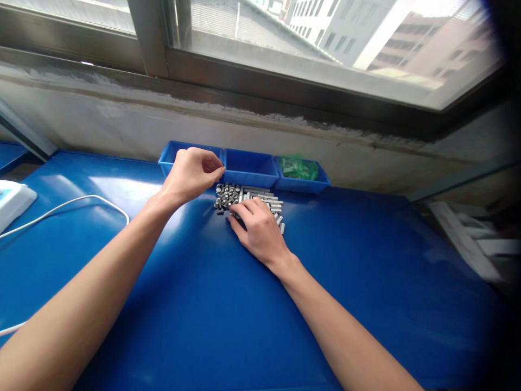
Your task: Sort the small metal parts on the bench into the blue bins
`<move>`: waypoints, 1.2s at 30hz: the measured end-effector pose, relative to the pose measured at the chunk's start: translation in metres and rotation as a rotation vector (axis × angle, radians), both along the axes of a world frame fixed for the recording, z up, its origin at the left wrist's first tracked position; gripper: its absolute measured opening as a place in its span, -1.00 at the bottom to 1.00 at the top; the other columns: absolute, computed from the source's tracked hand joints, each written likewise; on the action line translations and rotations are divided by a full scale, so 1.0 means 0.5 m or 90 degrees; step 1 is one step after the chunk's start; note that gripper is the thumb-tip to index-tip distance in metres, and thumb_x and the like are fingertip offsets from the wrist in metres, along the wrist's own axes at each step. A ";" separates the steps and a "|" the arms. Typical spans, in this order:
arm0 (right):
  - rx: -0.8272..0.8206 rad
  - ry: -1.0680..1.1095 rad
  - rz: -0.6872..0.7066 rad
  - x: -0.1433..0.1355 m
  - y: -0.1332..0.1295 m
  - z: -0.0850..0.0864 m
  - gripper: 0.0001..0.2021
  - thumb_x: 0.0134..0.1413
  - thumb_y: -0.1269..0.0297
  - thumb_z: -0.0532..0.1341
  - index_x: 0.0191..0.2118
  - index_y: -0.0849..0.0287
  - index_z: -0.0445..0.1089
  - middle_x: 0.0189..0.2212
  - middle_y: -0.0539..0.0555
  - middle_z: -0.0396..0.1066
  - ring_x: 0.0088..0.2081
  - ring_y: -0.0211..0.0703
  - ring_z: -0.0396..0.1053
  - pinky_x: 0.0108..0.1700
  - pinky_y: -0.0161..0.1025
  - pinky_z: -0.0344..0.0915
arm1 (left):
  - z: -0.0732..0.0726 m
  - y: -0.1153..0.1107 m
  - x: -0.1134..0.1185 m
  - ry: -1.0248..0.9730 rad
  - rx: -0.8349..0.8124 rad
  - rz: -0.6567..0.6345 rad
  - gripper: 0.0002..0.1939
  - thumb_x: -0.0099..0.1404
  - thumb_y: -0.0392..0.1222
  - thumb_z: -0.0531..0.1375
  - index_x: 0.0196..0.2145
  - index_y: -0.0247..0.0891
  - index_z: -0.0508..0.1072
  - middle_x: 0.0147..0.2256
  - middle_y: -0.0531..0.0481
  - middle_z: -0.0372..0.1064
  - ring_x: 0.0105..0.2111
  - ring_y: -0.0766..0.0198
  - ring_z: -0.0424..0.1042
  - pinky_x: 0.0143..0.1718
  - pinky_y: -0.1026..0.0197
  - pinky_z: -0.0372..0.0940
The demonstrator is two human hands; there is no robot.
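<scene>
A cluster of small round metal pieces (228, 194) lies loose on the blue surface (203, 315), just in front of the middle of a row of bins. Right against the cluster, on its right, are short metal bars (273, 201), many lying side by side and a few askew at the near right edge.

The right hand (260, 225) rests over the near part of both groups, its thumb and fingers bent toward the round pieces; whether they grip one cannot be told. The left hand (189, 171) is raised in front of the left bin (166, 155), thumb and fingertips drawn close to each other; whether anything is between them cannot be seen. The two hands are apart.

The left hand covers much of the left bin, so its contents are hidden. The middle bin (250, 179) shows its blue inner walls and floor. The right bin (303, 186) holds green packets (299, 167), crumpled and reaching about to its rim. All three bins are blue and stand side by side near the wall (122, 119), below a metal-framed window (244, 68).

Far to the left, a white device (14, 201) sits on the surface with a white cable (95, 197) looping near it.
</scene>
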State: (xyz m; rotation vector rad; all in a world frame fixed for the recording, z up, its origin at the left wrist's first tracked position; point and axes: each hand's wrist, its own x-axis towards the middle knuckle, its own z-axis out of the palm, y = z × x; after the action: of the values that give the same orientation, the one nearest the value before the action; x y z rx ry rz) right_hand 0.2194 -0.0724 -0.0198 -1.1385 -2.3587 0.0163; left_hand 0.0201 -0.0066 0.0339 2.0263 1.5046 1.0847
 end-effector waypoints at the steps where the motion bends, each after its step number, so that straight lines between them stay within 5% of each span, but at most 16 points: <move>1: -0.005 0.003 0.000 0.001 0.001 -0.001 -0.85 0.33 0.35 0.16 -0.12 0.17 0.49 -0.22 0.19 0.52 -0.13 0.05 0.36 -0.04 -0.02 0.35 | -0.001 0.000 0.000 0.003 0.001 0.000 -0.80 0.18 -0.07 0.28 -0.37 -0.23 0.63 -0.44 -0.05 0.56 -0.40 0.18 0.52 -0.29 0.17 0.39; 7: -0.018 0.087 0.017 0.005 0.004 -0.008 -0.78 0.33 0.41 0.13 -0.02 0.15 0.49 -0.16 0.17 0.55 -0.10 0.04 0.40 0.01 0.00 0.36 | 0.001 -0.001 0.000 0.004 -0.004 -0.001 -0.81 0.18 -0.09 0.28 -0.36 -0.23 0.63 -0.44 -0.05 0.56 -0.41 0.18 0.52 -0.28 0.17 0.40; 11: -0.044 0.280 -0.016 0.005 0.003 -0.001 -0.83 0.31 0.33 0.21 -0.10 0.07 0.54 -0.15 0.10 0.57 -0.11 -0.03 0.47 0.01 -0.05 0.40 | 0.000 -0.001 0.001 0.002 -0.003 -0.018 -0.80 0.19 -0.08 0.27 -0.34 -0.23 0.64 -0.43 -0.06 0.56 -0.38 0.17 0.53 -0.28 0.18 0.40; 17: -0.304 0.701 -0.096 0.009 0.013 0.010 -0.80 0.05 0.12 0.42 -0.26 0.11 0.59 -0.32 0.03 0.60 -0.32 -0.17 0.51 -0.20 -0.22 0.44 | 0.008 -0.012 0.008 -0.017 -0.025 -0.168 -0.73 0.21 -0.06 0.28 -0.23 -0.27 0.65 -0.39 -0.06 0.58 -0.38 0.20 0.55 -0.31 0.24 0.41; 22: -0.455 0.892 -0.107 0.018 0.021 0.015 -0.72 -0.09 0.14 0.50 -0.25 0.16 0.62 -0.35 0.03 0.60 -0.39 -0.26 0.48 -0.25 -0.28 0.44 | 0.025 -0.028 0.020 -0.028 -0.097 -0.304 -0.72 0.20 -0.11 0.31 -0.16 -0.27 0.63 -0.34 -0.06 0.61 -0.32 0.20 0.58 -0.26 0.26 0.44; 31: -0.488 0.914 -0.081 0.016 0.014 0.027 -0.76 -0.17 0.22 0.53 -0.35 0.14 0.56 -0.38 -0.02 0.59 -0.37 -0.27 0.51 -0.25 -0.33 0.42 | 0.011 -0.036 0.048 -0.061 -0.085 -0.365 -0.81 0.24 -0.19 0.29 -0.22 -0.32 0.60 -0.34 -0.04 0.60 -0.35 0.26 0.57 -0.33 0.33 0.41; 36: -0.416 0.771 -0.093 0.026 0.011 0.029 -0.76 0.03 0.11 0.43 -0.25 0.14 0.57 -0.30 0.04 0.60 -0.32 -0.17 0.52 -0.20 -0.23 0.43 | 0.003 -0.031 0.049 -0.090 -0.042 -0.311 -0.85 0.19 -0.21 0.31 -0.29 -0.32 0.58 -0.37 -0.04 0.60 -0.37 0.26 0.58 -0.29 0.30 0.45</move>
State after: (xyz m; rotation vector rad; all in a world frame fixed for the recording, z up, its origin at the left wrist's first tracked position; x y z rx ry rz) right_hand 0.2323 -0.0668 -0.0055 -1.0765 -1.1693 1.1404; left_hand 0.0448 -0.0219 0.0354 2.0668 0.8931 0.9360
